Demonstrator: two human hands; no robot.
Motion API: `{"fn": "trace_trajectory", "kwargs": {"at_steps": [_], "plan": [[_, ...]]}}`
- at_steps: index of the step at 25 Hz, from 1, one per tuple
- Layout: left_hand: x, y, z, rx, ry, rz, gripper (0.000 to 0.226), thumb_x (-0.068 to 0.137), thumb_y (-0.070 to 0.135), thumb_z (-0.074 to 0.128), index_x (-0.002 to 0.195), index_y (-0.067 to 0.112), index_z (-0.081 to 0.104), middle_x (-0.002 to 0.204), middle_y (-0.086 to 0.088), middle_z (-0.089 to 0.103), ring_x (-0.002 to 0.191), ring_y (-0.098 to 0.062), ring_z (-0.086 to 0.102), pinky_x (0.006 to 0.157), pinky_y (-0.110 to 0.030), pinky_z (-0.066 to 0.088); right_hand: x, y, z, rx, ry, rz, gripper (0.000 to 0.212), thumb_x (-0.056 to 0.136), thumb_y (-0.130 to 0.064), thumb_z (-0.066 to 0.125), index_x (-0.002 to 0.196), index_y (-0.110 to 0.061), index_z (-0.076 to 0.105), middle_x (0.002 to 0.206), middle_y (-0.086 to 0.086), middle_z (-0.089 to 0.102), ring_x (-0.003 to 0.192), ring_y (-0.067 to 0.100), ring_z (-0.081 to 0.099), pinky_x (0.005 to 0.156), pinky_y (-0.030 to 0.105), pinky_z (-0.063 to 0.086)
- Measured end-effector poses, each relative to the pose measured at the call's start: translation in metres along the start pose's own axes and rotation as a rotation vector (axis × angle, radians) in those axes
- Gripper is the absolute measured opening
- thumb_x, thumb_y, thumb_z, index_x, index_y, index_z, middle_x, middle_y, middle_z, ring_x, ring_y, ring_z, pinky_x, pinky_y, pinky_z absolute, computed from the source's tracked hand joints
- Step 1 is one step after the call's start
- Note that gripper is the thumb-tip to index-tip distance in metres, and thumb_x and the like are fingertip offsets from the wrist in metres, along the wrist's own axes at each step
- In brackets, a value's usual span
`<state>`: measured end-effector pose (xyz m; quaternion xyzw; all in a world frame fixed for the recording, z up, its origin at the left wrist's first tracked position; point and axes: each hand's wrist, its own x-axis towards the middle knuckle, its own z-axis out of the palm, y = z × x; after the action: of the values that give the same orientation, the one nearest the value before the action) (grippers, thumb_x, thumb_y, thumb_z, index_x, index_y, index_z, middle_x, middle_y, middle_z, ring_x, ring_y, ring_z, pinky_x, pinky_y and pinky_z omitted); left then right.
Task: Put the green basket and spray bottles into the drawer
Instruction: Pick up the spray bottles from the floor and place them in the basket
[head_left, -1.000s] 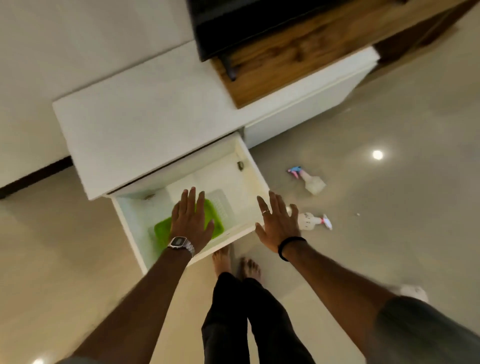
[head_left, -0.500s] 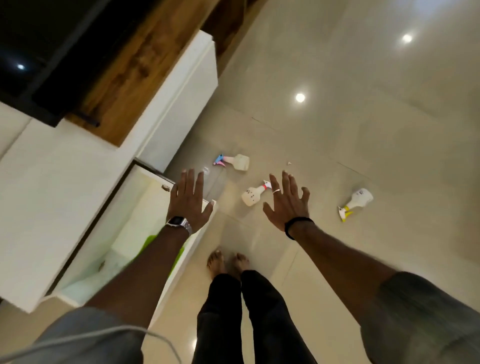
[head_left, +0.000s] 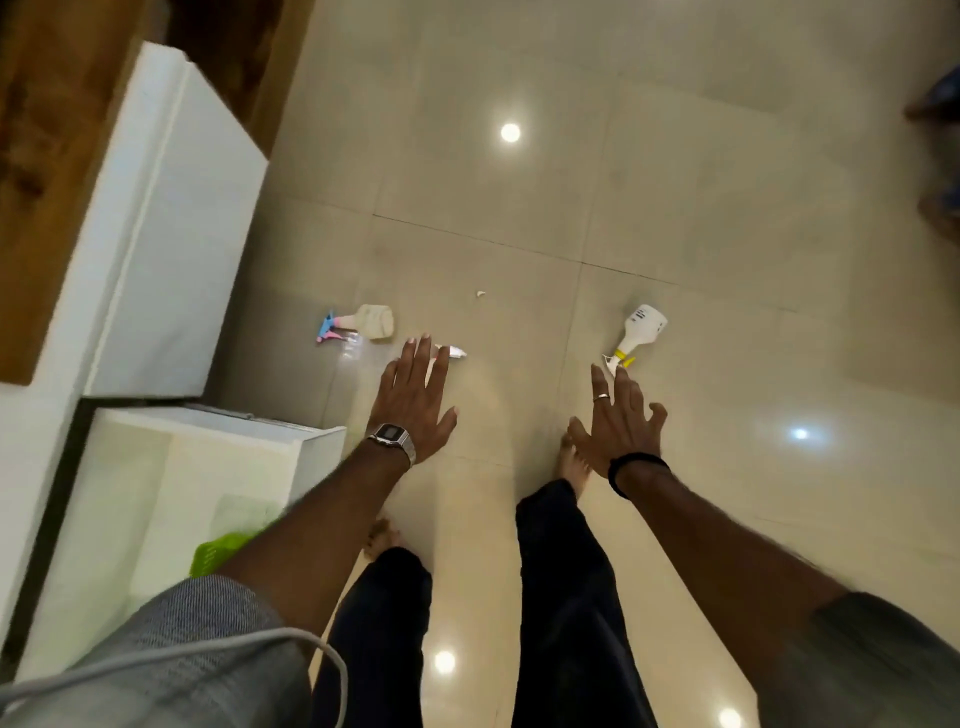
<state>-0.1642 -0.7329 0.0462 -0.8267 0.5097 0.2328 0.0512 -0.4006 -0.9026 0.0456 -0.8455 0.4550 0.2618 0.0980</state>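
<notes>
- Head view, hands: the left hand (head_left: 413, 397), with a metal digital wristwatch (head_left: 390, 435) on its wrist, is spread flat with the fingers extended, palm down, and holds nothing. The right hand (head_left: 621, 423), with a silver ring (head_left: 601, 397) on one finger and a black band (head_left: 635, 470) on the wrist, is likewise splayed and empty.
- Head view, drawer: the white open drawer (head_left: 311, 441) stands pulled out of the white cabinet (head_left: 156, 234) at lower left. The green perforated plastic basket (head_left: 218, 551) lies inside it, partly hidden behind the left forearm.
- Head view, bottles: three spray bottles lie on their sides on the glossy beige tiled floor (head_left: 675, 208). The cream bottle with a pink-and-blue trigger (head_left: 366, 323) lies near the cabinet. The white bottle with a red-tipped nozzle (head_left: 451, 352) is mostly covered by the left fingers in this view; whether they touch it cannot be told. The white bottle with a yellow trigger (head_left: 638, 332) lies just beyond the right fingertips.
- Head view, person: dark trousers and bare feet show below the hands.
</notes>
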Motion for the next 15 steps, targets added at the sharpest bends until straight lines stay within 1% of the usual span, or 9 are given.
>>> {"fn": "trace_trajectory", "kwargs": {"at_steps": [3,5,9,12,15], "plan": [[0.068,0.061,0.017,0.010,-0.007,0.048,0.087,0.090,0.052,0.046,0.158,0.010,0.011,0.166,-0.020,0.011,0.153,-0.038,0.012,0.117,-0.050,0.025,0.046,0.070,0.026,-0.006,-0.040,0.043,0.083,0.093,-0.055,0.042,0.160,-0.023,0.004,0.165,0.012,0.012,0.150,0.027,0.016,0.108,0.056,0.025],[0.118,0.102,0.040,0.015,-0.032,0.071,0.087,0.090,0.051,0.045,0.158,0.010,0.009,0.166,-0.019,0.011,0.153,-0.037,0.013,0.117,-0.050,0.026,0.086,0.112,0.049,-0.015,-0.051,0.056,0.082,0.093,-0.054,0.041,0.160,-0.022,0.005,0.165,0.012,0.013,0.150,0.027,0.016,0.108,0.056,0.027],[0.211,0.180,0.104,0.001,-0.090,0.133,0.088,0.091,0.050,0.046,0.158,0.010,0.006,0.166,-0.018,0.008,0.154,-0.036,0.012,0.118,-0.050,0.027,0.181,0.186,0.100,-0.025,-0.057,0.058,0.082,0.092,-0.053,0.043,0.159,-0.022,0.007,0.165,0.013,0.013,0.149,0.028,0.019,0.107,0.055,0.027],[0.273,0.224,0.162,0.000,-0.116,0.175,0.088,0.091,0.050,0.046,0.158,0.011,0.004,0.167,-0.017,0.002,0.154,-0.034,0.012,0.118,-0.048,0.029,0.259,0.224,0.145,-0.049,-0.049,0.025,0.083,0.092,-0.051,0.044,0.160,-0.022,0.006,0.165,0.014,0.013,0.149,0.029,0.019,0.107,0.055,0.026],[0.304,0.251,0.214,-0.028,-0.148,0.155,0.088,0.092,0.051,0.045,0.158,0.013,0.000,0.167,-0.015,-0.004,0.155,-0.032,0.009,0.119,-0.045,0.027,0.322,0.238,0.182,-0.065,-0.075,-0.049,0.083,0.093,-0.048,0.047,0.160,-0.023,0.005,0.165,0.015,0.010,0.148,0.031,0.018,0.107,0.056,0.028]]}}
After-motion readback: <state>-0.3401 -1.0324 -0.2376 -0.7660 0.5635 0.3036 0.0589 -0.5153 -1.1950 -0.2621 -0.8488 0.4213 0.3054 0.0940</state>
